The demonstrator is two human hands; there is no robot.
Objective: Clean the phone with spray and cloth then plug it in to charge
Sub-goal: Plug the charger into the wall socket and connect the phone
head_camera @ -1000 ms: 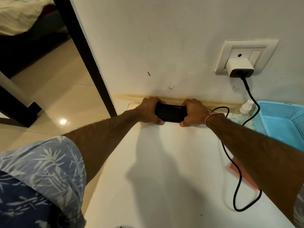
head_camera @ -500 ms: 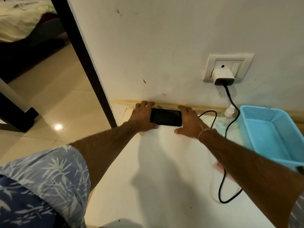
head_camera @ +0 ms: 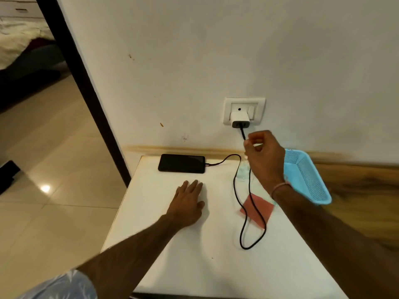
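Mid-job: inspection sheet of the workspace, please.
Surface: white table against the wall.
Job's things: phone flat by the wall, cable in its right end; pink cloth under the cable; spray bottle mostly hidden behind right hand.
Clutter: blue basket at table's right edge.
Hands: left hand flat on table; right hand raised beside cable, grip unclear.
Cables: cable loops from charger in wall socket to phone.
Surroundings: door frame, tiled floor on left.

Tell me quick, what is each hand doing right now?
Left hand: open, flat on the table, holding nothing.
Right hand: fingers curled at the black cable; cannot tell if it pinches it.
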